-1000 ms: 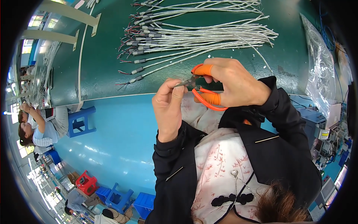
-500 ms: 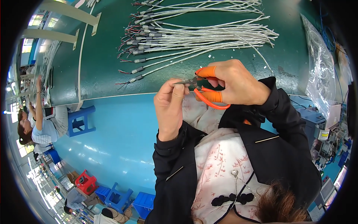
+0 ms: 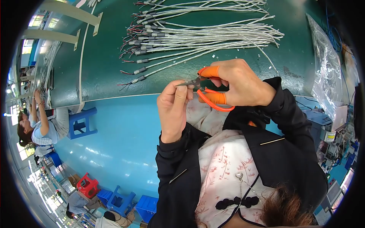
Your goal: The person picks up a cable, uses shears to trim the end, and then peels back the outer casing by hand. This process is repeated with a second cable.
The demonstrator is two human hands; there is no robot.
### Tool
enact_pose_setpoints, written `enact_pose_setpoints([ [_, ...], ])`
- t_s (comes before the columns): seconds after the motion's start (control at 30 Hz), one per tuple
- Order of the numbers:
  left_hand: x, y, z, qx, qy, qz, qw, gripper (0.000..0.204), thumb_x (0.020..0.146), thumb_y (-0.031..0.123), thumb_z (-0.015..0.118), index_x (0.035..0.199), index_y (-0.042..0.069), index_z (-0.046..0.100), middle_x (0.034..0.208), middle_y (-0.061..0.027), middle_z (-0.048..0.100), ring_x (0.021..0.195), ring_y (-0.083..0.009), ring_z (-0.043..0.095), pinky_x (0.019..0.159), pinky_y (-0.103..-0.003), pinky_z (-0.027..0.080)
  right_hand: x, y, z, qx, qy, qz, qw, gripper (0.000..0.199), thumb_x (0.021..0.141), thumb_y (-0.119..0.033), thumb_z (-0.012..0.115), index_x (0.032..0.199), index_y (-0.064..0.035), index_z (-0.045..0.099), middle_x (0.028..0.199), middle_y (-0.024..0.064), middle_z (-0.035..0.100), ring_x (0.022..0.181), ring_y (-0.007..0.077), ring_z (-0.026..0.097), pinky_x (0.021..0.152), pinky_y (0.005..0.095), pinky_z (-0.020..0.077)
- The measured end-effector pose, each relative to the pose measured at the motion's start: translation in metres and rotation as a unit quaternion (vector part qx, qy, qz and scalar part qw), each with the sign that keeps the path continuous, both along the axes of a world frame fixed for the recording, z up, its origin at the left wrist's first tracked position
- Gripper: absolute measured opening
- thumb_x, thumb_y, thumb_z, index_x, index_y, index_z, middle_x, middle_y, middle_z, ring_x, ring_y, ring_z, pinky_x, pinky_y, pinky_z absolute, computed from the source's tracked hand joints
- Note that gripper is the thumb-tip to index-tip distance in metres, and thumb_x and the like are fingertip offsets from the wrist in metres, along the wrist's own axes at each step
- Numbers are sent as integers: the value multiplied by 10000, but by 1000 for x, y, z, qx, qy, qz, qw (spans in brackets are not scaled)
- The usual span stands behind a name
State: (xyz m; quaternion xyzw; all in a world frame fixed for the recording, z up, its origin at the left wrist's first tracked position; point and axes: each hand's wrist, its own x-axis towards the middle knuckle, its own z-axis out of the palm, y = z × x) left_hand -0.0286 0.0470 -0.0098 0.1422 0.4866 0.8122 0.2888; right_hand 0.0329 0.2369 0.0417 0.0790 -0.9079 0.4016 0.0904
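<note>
My right hand (image 3: 245,84) grips a pair of small scissors (image 3: 216,105) by their orange handles; orange coverings wrap two of its fingers. The dark blades point left and reach the fingertips of my left hand (image 3: 173,108). Thumb and forefinger of that hand are pinched together at the blade tips. Whatever lies between them is too small or too hidden to name. Both hands are above the front edge of the green table. Just beyond them lies a bundle of silvery cables (image 3: 213,37) with grey sleeves and thin coloured wire ends toward the left.
Small white scraps (image 3: 213,56) dot the green tabletop (image 3: 102,68). A clear plastic bag (image 3: 326,57) lies at the right end. Pale metal brackets (image 3: 72,11) stand at the left. Farther left a person (image 3: 45,127) sits beside a blue stool (image 3: 81,123). A red stool (image 3: 88,185) stands on the blue floor.
My hands and the scissors have barely moved; the blades are slightly closer to the left fingertips. At the left, the seated person's arms have shifted lower.
</note>
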Motion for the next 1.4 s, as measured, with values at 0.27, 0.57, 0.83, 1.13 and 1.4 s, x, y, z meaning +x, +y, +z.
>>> enact_pose_setpoints([
  [0.27,5,9,3,-6,41,61,997,129,929,51,532,1044,-2,556,836,-66,617,682,-88,475,622,-228,380,-1,0,-5,4,-28,-12,1000,327,678,-134,714,969,-8,632,631,50,498,523,176,476,483,297,396],
  [0.57,1,6,4,11,20,17,1000,104,933,66,531,1024,20,550,840,-45,608,669,-93,451,612,-239,370,-4,2,-4,-8,32,-15,999,358,687,-234,719,951,0,660,638,71,532,541,271,538,489,354,404],
  [0.83,0,5,2,15,9,3,1000,91,937,74,530,1007,21,552,837,-39,603,678,-93,465,610,-237,370,-2,4,2,11,-32,-7,999,357,682,-202,713,975,-8,651,646,66,528,546,243,526,487,331,399],
  [1.13,2,5,5,-23,32,27,999,99,938,64,528,1017,11,557,840,-39,603,720,-95,522,602,-231,382,-6,3,-3,11,51,1,999,302,680,-125,705,943,3,628,645,60,511,530,204,485,490,297,400],
  [1.4,1,5,5,-16,67,28,997,97,936,61,528,1008,5,561,846,-44,611,639,-80,468,573,-227,352,-2,3,6,23,-25,7,999,308,683,-135,702,944,6,619,647,66,512,529,202,485,485,305,394],
])
